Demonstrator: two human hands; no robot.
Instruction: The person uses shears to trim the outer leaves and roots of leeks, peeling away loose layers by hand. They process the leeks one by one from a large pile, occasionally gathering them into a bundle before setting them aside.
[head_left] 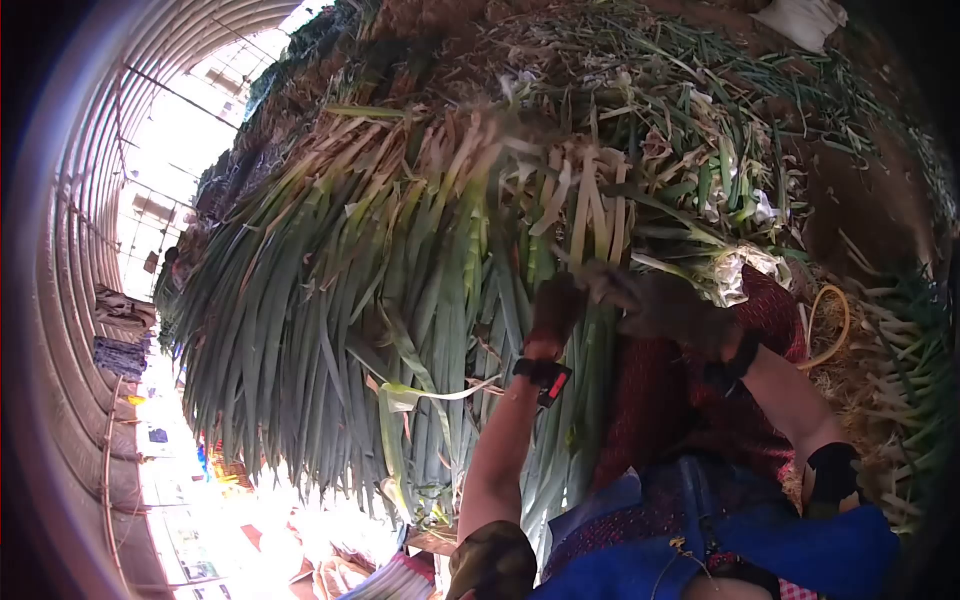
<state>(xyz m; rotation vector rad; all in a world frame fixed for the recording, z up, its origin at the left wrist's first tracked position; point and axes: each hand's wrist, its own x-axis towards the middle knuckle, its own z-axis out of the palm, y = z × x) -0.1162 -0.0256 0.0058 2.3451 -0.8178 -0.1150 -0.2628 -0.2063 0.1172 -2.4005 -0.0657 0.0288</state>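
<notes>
A thick heap of long green onions [400,260] lies in front of me, pale root ends up and dark green leaves hanging down. My left hand [560,308], in a dark glove, is closed around green onion stalks at the heap's right side. Beside it, my right hand [680,308] is also gloved and closed, its fingertips meeting the left hand's. What the right fingers pinch is too dark and blurred to make out. Pale stalks [590,215] rise just above both hands. A black watch [543,378] sits on my left wrist.
Loose peelings and trimmed onions [725,190] lie at the upper right, with a yellow hose or cord loop [838,325] below them. More onions [905,390] are laid in a row at the far right. A curved ribbed wall [65,300] stands left.
</notes>
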